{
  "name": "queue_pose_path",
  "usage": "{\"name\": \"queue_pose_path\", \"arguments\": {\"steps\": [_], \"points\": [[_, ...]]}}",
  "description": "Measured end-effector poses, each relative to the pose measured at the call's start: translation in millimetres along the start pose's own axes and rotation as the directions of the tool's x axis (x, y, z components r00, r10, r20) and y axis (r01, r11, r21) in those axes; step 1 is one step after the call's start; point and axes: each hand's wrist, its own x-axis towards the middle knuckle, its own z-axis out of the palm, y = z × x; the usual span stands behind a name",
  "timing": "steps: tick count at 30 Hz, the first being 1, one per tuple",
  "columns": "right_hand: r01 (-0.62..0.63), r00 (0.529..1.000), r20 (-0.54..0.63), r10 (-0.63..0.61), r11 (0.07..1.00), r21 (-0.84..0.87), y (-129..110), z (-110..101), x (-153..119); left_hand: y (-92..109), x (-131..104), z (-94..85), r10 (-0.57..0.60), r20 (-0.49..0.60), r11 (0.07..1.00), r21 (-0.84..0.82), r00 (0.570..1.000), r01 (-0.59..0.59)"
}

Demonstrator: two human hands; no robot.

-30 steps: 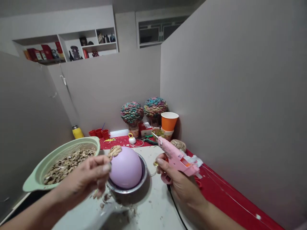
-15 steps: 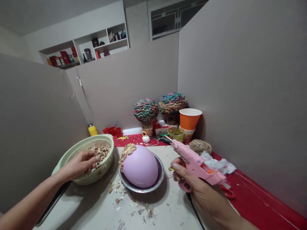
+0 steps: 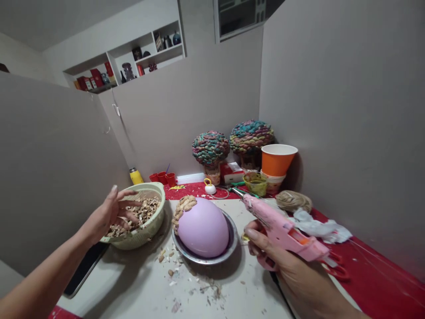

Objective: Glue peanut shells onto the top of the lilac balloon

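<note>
My left hand (image 3: 114,212) is over the pale green basket (image 3: 159,217), its fingers spread and nothing visible in them. Peanut shells (image 3: 148,210) lie heaped inside that basket. My right hand (image 3: 268,248) grips a pink glue gun (image 3: 282,226), its metal nozzle pointing up and to the left. Between the hands, a lilac balloon (image 3: 204,228) rests in a shallow metal bowl (image 3: 232,241). Peanut shells (image 3: 182,208) cover a patch on the balloon's upper left side.
Shell crumbs (image 3: 209,288) litter the white board. A phone (image 3: 84,268) lies beside the basket. Behind stand two colourful balloon-shaped models (image 3: 210,148), an orange paper cup (image 3: 279,159), small red cups (image 3: 162,177) and a yellow bottle (image 3: 135,176). Twine (image 3: 294,200) and red scissors (image 3: 338,270) are at right.
My left hand has lifted from the shells and its fingers have spread apart. My right hand still holds the glue gun. The whole view has shifted slightly.
</note>
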Motion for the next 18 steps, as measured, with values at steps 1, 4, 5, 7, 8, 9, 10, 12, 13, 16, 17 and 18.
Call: {"name": "queue_pose_path", "arguments": {"steps": [1, 4, 5, 7, 8, 9, 10, 12, 13, 16, 17, 18], "points": [[0.004, 1.000, 0.004, -0.004, 1.000, -0.009, -0.4, 0.3, 0.3, 5.2, 1.7, -1.3, 0.033, -0.024, 0.999, -0.023, 0.999, -0.033], [0.013, 1.000, 0.003, -0.013, 0.999, -0.030, -0.3, 1.0, 1.9, 21.9, 9.9, -8.3, 0.130, -0.128, 0.988, -0.072, 0.983, -0.140], [0.016, 1.000, 0.009, -0.016, 0.999, -0.037, 0.5, 1.0, 2.5, 27.0, 13.6, -12.1, 0.152, -0.163, 0.983, -0.082, 0.975, -0.167], [0.023, 0.999, 0.032, -0.021, 0.998, -0.053, 2.9, 0.6, 3.4, 34.9, 21.8, -21.6, 0.175, -0.215, 0.976, -0.087, 0.961, -0.198], [0.029, 0.999, 0.044, -0.026, 0.998, -0.061, 4.4, 0.2, 3.6, 37.1, 25.8, -26.6, 0.178, -0.230, 0.976, -0.084, 0.957, -0.202], [0.033, 0.998, 0.052, -0.029, 0.997, -0.066, 5.7, -0.1, 3.6, 37.6, 29.3, -31.4, 0.174, -0.238, 0.977, -0.077, 0.955, -0.198], [0.035, 0.998, 0.048, -0.032, 0.997, -0.068, 6.9, -0.4, 3.3, 36.5, 32.2, -35.4, 0.163, -0.239, 0.981, -0.068, 0.957, -0.184], [0.025, 0.999, 0.024, -0.024, 0.997, -0.068, 7.9, -0.6, 2.2, 29.5, 34.7, -39.6, 0.110, -0.207, 0.991, -0.049, 0.972, -0.122], [0.016, 1.000, 0.008, -0.016, 0.997, -0.070, 7.7, -0.4, 1.5, 24.2, 33.9, -39.4, 0.068, -0.173, 0.996, -0.042, 0.983, -0.076], [0.006, 1.000, -0.014, -0.007, 0.998, -0.068, 5.1, 1.1, -0.5, 6.2, 22.0, -29.7, -0.070, -0.001, 0.997, -0.038, 0.998, 0.070], [0.011, 1.000, -0.015, -0.012, 0.998, -0.065, 4.2, 1.8, -0.8, 0.8, 15.3, -24.3, -0.101, 0.056, 0.994, -0.043, 0.993, 0.103], [0.019, 1.000, -0.012, -0.020, 0.998, -0.061, 3.4, 2.3, -0.9, -4.2, 7.5, -18.3, -0.119, 0.100, 0.991, -0.049, 0.988, 0.125]]}}
